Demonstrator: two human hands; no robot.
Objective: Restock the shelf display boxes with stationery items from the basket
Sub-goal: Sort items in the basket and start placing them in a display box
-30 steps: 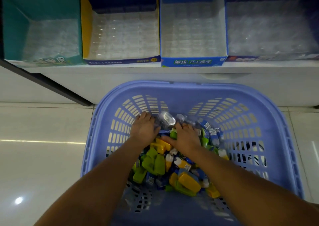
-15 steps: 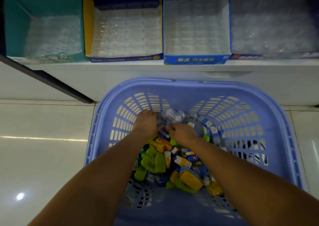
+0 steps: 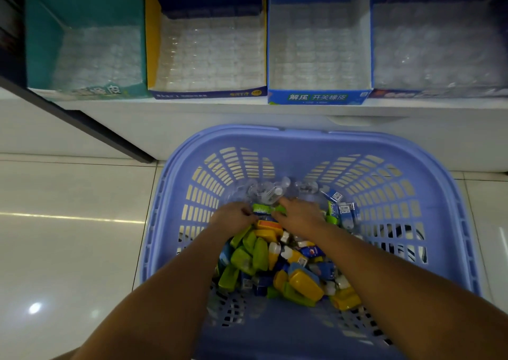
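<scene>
A lilac-blue plastic basket (image 3: 302, 135) stands on the floor below the shelf. It holds a pile of small green, yellow and blue stationery items (image 3: 275, 263), with clear plastic pieces (image 3: 266, 192) at the far side. My left hand (image 3: 233, 218) and my right hand (image 3: 301, 216) are both inside the basket, at the far end of the pile. Between them lies a small green packet (image 3: 265, 209); my left fingers curl at its left end and my right thumb and forefinger pinch its right end. Both palms face down, so the fingertips are partly hidden.
On the white shelf stand a teal box (image 3: 44, 46), a yellow-sided navy box (image 3: 209, 95), a blue box (image 3: 319, 97) and a box at the far right (image 3: 439, 93), each lined with a clear plastic tray. Glossy tiled floor (image 3: 68, 236) lies to the left.
Both hands have drawn slightly back from the clear plastic pieces. A green packet now shows between their fingertips. The view has tilted a little.
</scene>
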